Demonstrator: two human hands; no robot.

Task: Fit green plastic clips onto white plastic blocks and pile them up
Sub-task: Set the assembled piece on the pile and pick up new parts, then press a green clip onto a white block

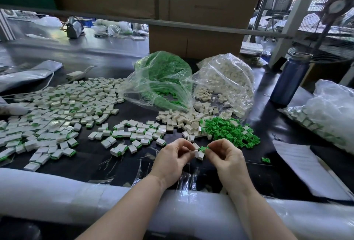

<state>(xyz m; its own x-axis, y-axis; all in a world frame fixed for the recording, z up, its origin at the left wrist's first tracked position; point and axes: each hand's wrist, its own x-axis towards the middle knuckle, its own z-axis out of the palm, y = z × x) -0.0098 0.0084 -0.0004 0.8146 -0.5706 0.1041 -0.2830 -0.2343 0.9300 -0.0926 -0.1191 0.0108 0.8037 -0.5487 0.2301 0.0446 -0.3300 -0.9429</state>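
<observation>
Nearest the camera, white blocks (198, 153) are pinched by the left hand (172, 160) and a green clip (202, 148) by the right hand (225, 158), just before the loose clip heap (229, 131).

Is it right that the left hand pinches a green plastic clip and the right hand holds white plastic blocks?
No, the hands are swapped. In the head view the left hand holds the white plastic blocks, and the right hand pinches the green plastic clip.
</observation>
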